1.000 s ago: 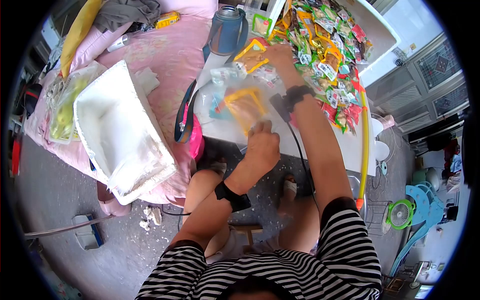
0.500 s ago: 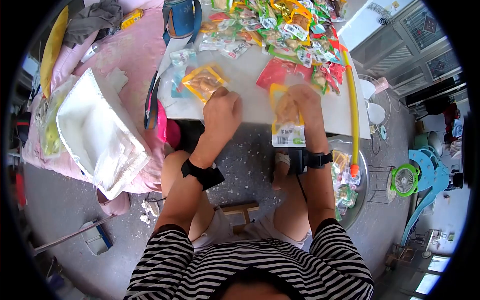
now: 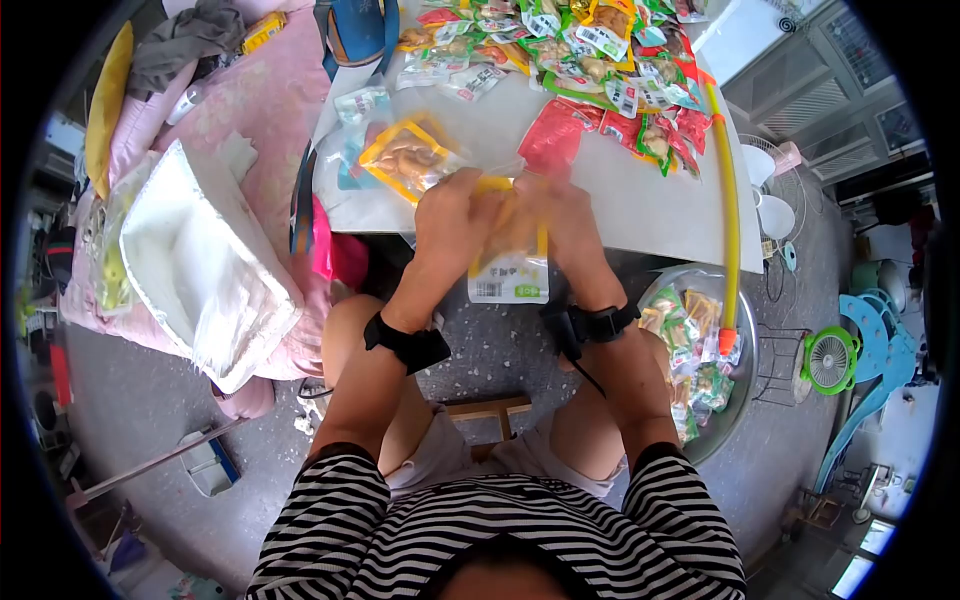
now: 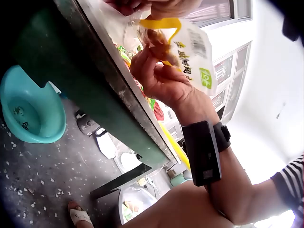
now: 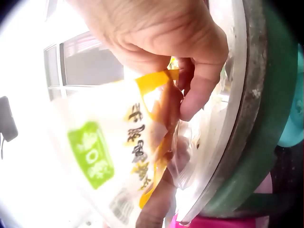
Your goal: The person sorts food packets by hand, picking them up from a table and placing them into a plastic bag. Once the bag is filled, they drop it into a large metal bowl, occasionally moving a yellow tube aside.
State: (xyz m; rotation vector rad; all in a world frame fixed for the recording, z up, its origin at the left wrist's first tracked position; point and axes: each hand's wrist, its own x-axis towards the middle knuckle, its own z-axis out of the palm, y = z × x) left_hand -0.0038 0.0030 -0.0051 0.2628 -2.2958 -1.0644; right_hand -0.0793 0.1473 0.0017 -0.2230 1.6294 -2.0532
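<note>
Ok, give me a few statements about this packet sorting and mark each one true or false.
1. The left hand and the right hand both grip one yellow-edged packet. True.
2. The metal basin on the floor is empty. False: it holds several snack packets.
3. A red packet lies on the table just beyond the hands. True.
4. The white foam box stands on the table. False: it rests on the pink bedding to the person's left.
</note>
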